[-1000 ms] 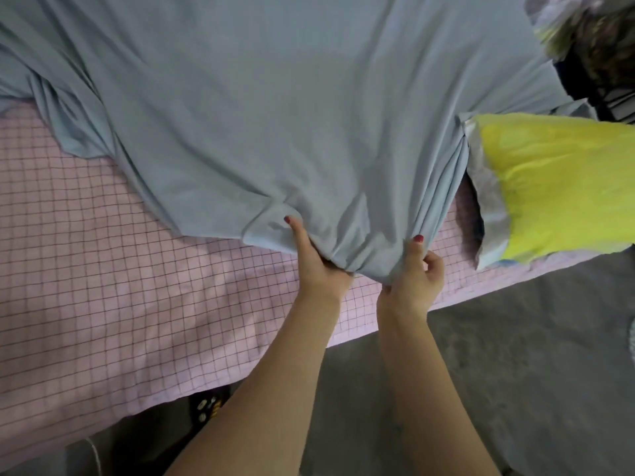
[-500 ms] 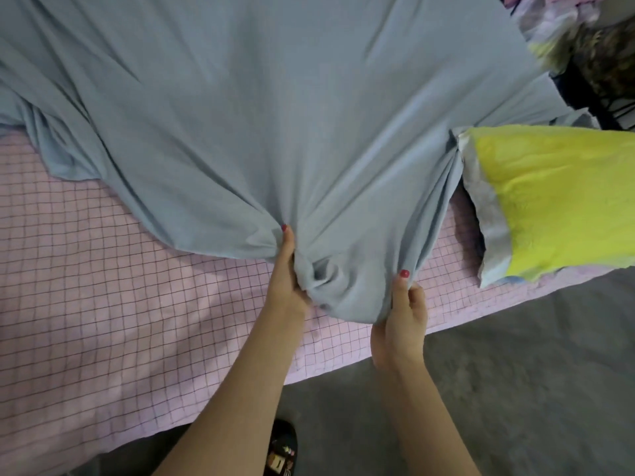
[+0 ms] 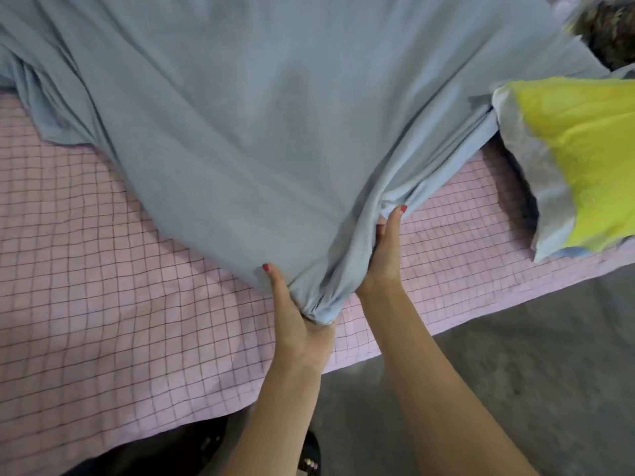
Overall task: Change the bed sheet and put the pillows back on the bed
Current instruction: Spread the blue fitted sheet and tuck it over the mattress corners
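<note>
A grey-blue bed sheet [image 3: 275, 125] lies loose over most of the bed, drawn into a bunched point near the bed's front edge. My left hand [image 3: 299, 324] grips that bunched corner, thumb on top of the cloth. My right hand [image 3: 385, 255] holds the sheet's right edge a little farther up, thumb extended along a fold. Beneath the sheet lies a pink checked cover [image 3: 103, 286] on the mattress. A yellow pillow [image 3: 584, 159] with a pale grey border rests at the right end of the bed, partly on the sheet's edge.
Grey floor [image 3: 515, 372] runs along the bed's front side at the lower right. A dark slipper [image 3: 309, 455] shows under my left forearm. Patterned fabric [image 3: 611, 32] is piled at the top right corner beyond the bed.
The sheet's corner has been pulled toward the bed's front edge. My right hand moved up along the sheet's right edge, while my left hand took over the bunched corner.
</note>
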